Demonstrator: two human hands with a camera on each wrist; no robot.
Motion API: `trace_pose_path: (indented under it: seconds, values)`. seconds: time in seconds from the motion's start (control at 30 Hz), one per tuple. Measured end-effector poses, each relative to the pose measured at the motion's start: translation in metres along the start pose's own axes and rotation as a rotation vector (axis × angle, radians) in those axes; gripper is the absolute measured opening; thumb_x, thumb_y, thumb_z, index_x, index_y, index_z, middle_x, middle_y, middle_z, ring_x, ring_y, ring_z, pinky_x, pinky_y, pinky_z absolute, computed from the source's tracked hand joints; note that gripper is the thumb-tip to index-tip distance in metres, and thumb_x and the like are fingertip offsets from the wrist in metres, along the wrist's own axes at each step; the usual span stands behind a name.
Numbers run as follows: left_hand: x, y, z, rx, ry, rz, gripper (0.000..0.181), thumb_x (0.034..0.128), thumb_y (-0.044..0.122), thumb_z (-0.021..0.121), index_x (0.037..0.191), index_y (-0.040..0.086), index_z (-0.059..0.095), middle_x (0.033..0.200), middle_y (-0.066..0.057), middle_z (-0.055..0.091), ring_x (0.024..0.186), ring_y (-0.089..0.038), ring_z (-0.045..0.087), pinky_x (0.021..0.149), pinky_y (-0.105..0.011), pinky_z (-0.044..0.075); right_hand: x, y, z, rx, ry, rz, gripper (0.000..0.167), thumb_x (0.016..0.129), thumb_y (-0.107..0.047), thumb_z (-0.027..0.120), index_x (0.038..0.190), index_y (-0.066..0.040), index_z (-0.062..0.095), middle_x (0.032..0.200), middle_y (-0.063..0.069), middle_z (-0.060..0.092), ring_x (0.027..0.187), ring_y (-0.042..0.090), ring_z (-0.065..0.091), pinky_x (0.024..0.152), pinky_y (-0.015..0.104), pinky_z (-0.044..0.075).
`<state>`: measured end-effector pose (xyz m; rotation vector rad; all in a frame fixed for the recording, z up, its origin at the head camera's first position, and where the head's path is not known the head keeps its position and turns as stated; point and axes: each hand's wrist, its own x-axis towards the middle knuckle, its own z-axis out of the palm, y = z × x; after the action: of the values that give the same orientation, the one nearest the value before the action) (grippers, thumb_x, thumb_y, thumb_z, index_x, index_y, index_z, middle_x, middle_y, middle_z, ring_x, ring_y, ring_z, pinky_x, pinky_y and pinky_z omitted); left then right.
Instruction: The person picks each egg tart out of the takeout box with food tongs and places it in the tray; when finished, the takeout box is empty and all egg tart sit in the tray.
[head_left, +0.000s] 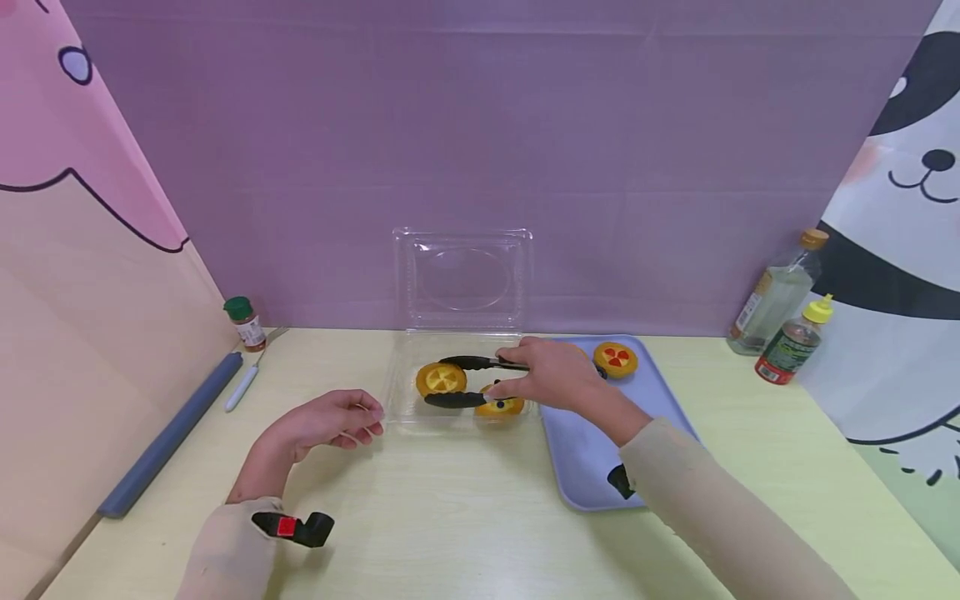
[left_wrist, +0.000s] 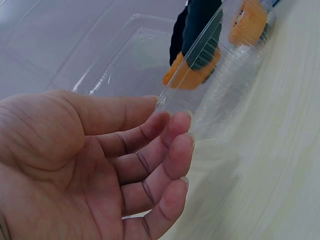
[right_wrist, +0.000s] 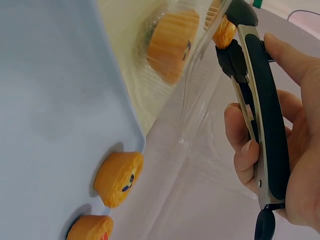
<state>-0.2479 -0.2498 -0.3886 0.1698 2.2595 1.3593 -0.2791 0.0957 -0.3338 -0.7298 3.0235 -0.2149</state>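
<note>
From the head, set high and farthest off, looking forward and down across the surface [head_left: 450,517] to the backdrop [head_left: 360,167]. From the left wrist, close and rolled, looking past the left grip [left_wrist: 100,165] toward the box [left_wrist: 220,110]. From the right wrist, close and steeply rolled, looking along the tongs [right_wrist: 270,115] beside the tray [right_wrist: 45,100]. Shared by all three: box, tongs.

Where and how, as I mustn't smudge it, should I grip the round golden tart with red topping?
Probably grip that tart by opposite sides of its crust, coming from the near side: it sits topping up, leaving its side wall exposed, and the far rim of the pale blue rectangular tray lies just behind.
</note>
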Motion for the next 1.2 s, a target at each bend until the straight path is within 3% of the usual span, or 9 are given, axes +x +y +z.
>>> trace_pose_path:
  seconds: [0.13,0.37,0.47,0.67,0.97,1.2]
  values:
    - [0.0,-0.001,0.0,-0.001,0.0,-0.001,0.03,0.1033,0.019,0.052,0.124,-0.003,0.053,0.108,-0.01,0.068,0.093,-0.021,0.063,0.082,-0.034,0.053,-0.007,0.006,-0.005,0.026,0.004,0.016,0.073,0.084,-0.071,0.063,0.144,-0.032,0.054,0.136,0.005,0.061,0.085,0.019,0.065,0.054,0.029,0.044]
    - [0.0,-0.004,-0.001,-0.003,0.0,0.009,0.03,0.1033,0.019,0.052,0.123,-0.003,0.053,0.109,-0.011,0.068,0.093,-0.021,0.063,0.082,-0.035,0.053,-0.023,0.017,-0.015,0.08,0.042,0.057,0.075,0.083,-0.072,0.063,0.145,-0.032,0.053,0.152,0.005,0.05,0.123,0.028,0.062,0.076,0.039,0.054]
    - [0.0,-0.005,-0.001,-0.004,-0.004,0.016,0.03,0.1033,0.019,0.052,0.123,-0.003,0.053,0.109,-0.011,0.067,0.093,-0.021,0.063,0.082,-0.035,0.053,-0.031,0.023,-0.021,0.087,0.063,0.066,0.075,0.082,-0.072,0.063,0.145,-0.032,0.053,0.151,0.004,0.051,0.12,0.027,0.064,0.076,0.041,0.054]
    - [0.0,-0.007,-0.001,-0.006,-0.004,0.026,0.03,0.1036,0.019,0.052,0.123,-0.003,0.053,0.109,-0.011,0.067,0.093,-0.021,0.063,0.082,-0.036,0.053,-0.052,0.035,-0.033,0.061,0.123,0.068,0.073,0.082,-0.071,0.065,0.142,-0.029,0.057,0.132,0.003,0.064,0.087,0.017,0.065,0.06,0.029,0.046]
    - [0.001,-0.006,0.0,-0.006,-0.001,0.026,0.029,0.1036,0.019,0.052,0.122,-0.003,0.053,0.11,-0.012,0.067,0.092,-0.021,0.063,0.081,-0.036,0.052,-0.091,0.057,-0.048,0.073,0.185,0.123,0.072,0.083,-0.071,0.064,0.14,-0.027,0.06,0.137,0.006,0.063,0.097,0.024,0.069,0.058,0.03,0.046]
    - [0.0,-0.005,0.0,0.002,0.003,0.021,0.03,0.1034,0.019,0.052,0.123,-0.003,0.053,0.11,-0.012,0.067,0.093,-0.021,0.063,0.081,-0.035,0.052,-0.116,0.077,-0.051,0.031,0.228,0.16,0.073,0.08,-0.07,0.068,0.139,-0.026,0.061,0.118,0.003,0.068,0.07,0.013,0.057,0.051,0.028,0.039]
